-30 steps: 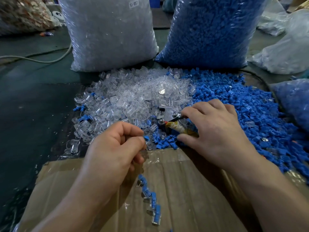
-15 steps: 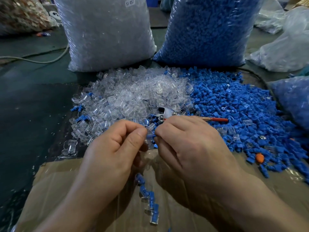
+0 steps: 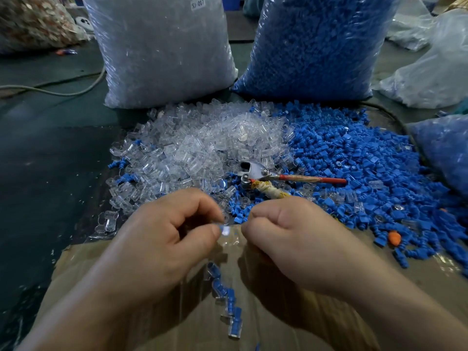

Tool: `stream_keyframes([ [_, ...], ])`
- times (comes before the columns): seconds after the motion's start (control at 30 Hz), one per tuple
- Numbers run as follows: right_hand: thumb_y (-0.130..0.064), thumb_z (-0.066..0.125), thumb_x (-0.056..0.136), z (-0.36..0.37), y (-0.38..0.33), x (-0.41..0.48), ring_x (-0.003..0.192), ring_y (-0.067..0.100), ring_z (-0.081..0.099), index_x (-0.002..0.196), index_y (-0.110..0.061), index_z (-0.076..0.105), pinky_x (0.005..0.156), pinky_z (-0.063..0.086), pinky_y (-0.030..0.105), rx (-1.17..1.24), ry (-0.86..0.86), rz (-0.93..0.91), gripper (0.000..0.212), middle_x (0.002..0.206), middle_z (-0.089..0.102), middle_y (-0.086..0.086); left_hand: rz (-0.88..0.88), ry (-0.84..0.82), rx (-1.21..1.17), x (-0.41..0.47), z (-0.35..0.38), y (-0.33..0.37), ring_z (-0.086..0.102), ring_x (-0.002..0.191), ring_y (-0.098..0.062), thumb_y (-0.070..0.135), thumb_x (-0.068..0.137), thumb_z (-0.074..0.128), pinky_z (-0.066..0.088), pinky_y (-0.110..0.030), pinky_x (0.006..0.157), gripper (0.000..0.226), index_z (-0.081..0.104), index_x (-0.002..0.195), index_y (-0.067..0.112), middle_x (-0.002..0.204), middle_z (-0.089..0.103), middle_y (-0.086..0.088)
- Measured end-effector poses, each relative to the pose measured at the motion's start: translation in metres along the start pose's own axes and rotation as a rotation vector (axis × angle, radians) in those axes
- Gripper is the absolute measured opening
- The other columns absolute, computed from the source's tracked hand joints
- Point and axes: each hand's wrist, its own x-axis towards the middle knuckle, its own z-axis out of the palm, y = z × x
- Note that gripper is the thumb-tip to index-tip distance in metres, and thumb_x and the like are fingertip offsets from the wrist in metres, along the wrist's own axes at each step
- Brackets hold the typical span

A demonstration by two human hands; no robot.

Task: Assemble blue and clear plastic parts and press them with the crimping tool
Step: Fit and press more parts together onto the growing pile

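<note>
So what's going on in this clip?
A person is assembling by hand. The left hand pinches a clear-and-blue piece; the right hand is curled close beside it, its grip hidden. The crimping tool lies unheld on the loose parts. Assembled pieces sit in a row on the cardboard.

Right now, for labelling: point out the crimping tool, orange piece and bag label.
crimping tool [image 3: 255, 170]: head view, metal head
orange piece [image 3: 394, 238]: head view, its middle
bag label [image 3: 197, 4]: head view, its print

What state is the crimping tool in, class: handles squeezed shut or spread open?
Spread open. The crimping tool lies on the blue parts, its red handle and taped handle angled well apart.
</note>
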Motion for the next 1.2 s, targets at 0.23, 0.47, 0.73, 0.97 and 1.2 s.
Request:
stream_keyframes([
  [0.23,-0.056,0.043,0.088,0.014,0.012,0.0,0.077,0.021,0.057,0.085,-0.029,0.04,0.056,0.03,0.035,-0.552,0.144,-0.154,0.028,0.082,0.058,-0.006,0.071,-0.229,0.277,-0.002,0.008,0.003,0.058,0.068,0.002,0.053,0.073,0.047,0.049,-0.024,0.058,0.025,0.06,0.087,0.037,0.081,0.062,0.024],
  [0.47,-0.061,0.041,0.09,0.027,0.017,0.015,0.077,0.026,0.062,0.098,-0.03,0.045,0.051,0.022,0.036,-0.618,0.255,-0.257,0.033,0.085,0.056,-0.005,0.013,-0.127,0.182,0.0,0.008,0.003,0.061,0.065,0.005,0.05,0.077,0.059,0.043,-0.008,0.056,0.017,0.064,0.088,0.038,0.076,0.065,0.025],
  [0.73,-0.042,0.049,0.095,0.037,0.016,0.031,0.07,0.026,0.059,0.104,-0.026,0.051,0.046,0.027,0.032,-0.63,0.273,-0.326,0.018,0.085,0.043,-0.005,-0.146,0.079,0.523,0.007,0.016,-0.004,0.065,0.088,-0.015,0.045,0.08,0.067,0.054,-0.036,0.075,0.033,0.071,0.111,0.035,0.1,0.067,0.015],
  [0.97,-0.032,0.065,0.086,0.038,0.018,0.032,0.069,0.024,0.056,0.088,-0.02,0.06,0.046,0.037,0.034,-0.614,0.316,-0.36,0.013,0.078,0.053,-0.001,-0.168,0.059,0.516,0.012,0.022,0.0,0.061,0.092,-0.01,0.041,0.083,0.065,0.05,-0.032,0.078,0.024,0.067,0.107,0.037,0.098,0.067,0.017],
  [1.2,-0.034,0.058,0.085,0.038,0.021,0.035,0.07,0.022,0.058,0.086,-0.022,0.06,0.05,0.039,0.032,-0.553,0.339,-0.375,0.012,0.074,0.057,-0.004,-0.18,0.101,0.455,0.013,0.024,0.002,0.06,0.089,-0.013,0.036,0.083,0.069,0.051,-0.036,0.078,0.021,0.068,0.104,0.035,0.097,0.064,0.016],
])
